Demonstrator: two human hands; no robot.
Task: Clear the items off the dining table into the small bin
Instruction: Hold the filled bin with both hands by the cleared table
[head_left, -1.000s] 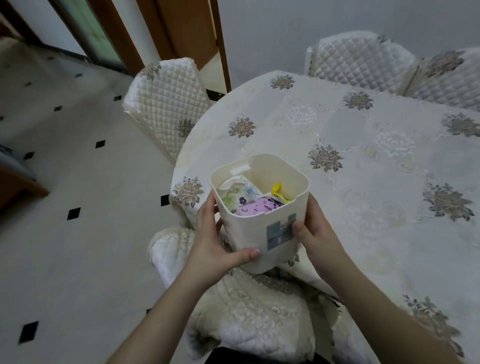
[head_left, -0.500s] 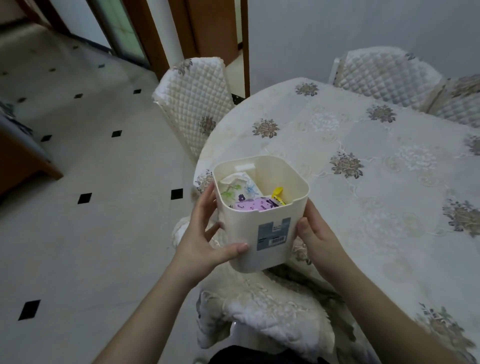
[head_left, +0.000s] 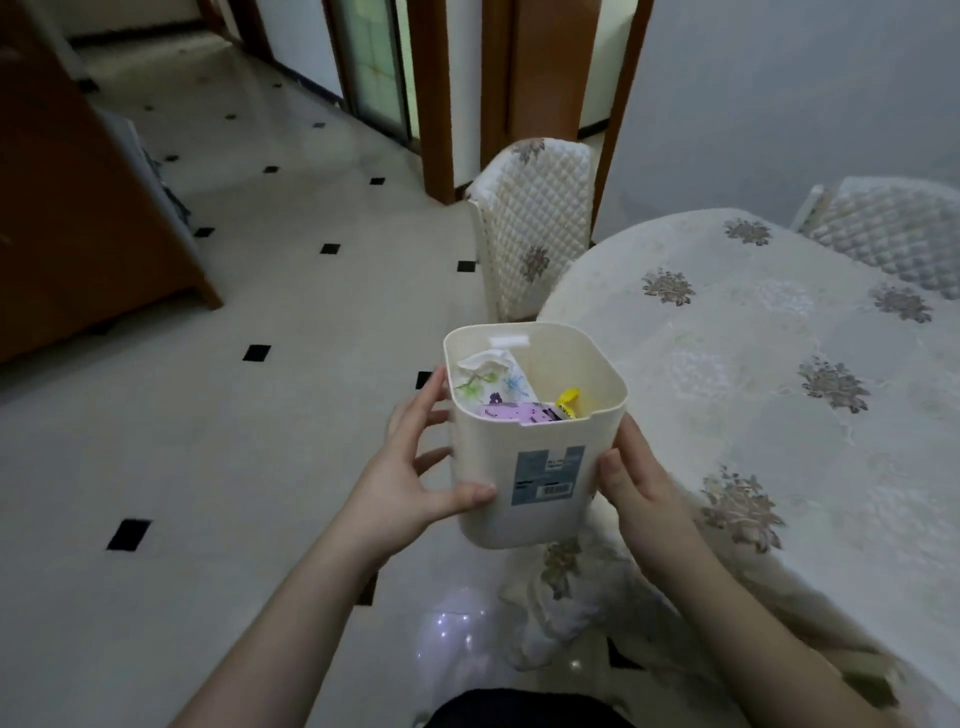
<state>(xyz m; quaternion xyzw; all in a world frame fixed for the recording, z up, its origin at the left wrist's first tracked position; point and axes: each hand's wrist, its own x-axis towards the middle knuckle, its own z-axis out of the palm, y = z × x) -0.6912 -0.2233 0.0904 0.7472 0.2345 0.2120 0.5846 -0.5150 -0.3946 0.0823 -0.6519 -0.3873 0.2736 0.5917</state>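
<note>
Currently we hold the small bin (head_left: 535, 441) off the table (head_left: 779, 364), over the floor: left hand (head_left: 410, 467) and right hand (head_left: 636, 480) clasp opposite walls, keeping it upright so the purple packet (head_left: 511, 414), floral wrapper (head_left: 491, 382) and yellow item (head_left: 567, 402) stay inside.

The small bin (head_left: 535, 467) I hold between my left hand (head_left: 410, 478) and right hand (head_left: 639, 483) is smooth, matt cream plastic, with a printed paper label (head_left: 548, 475) on its near wall. Inside it lie a crumpled floral paper napkin (head_left: 488, 379) and a glossy purple packet (head_left: 511, 413). Right of the bin, the tablecloth (head_left: 779, 364) looks woven and embroidered. Behind it, the chair cover (head_left: 535, 223) is quilted cloth. Left, the floor tiles (head_left: 182, 441) shine.
</note>
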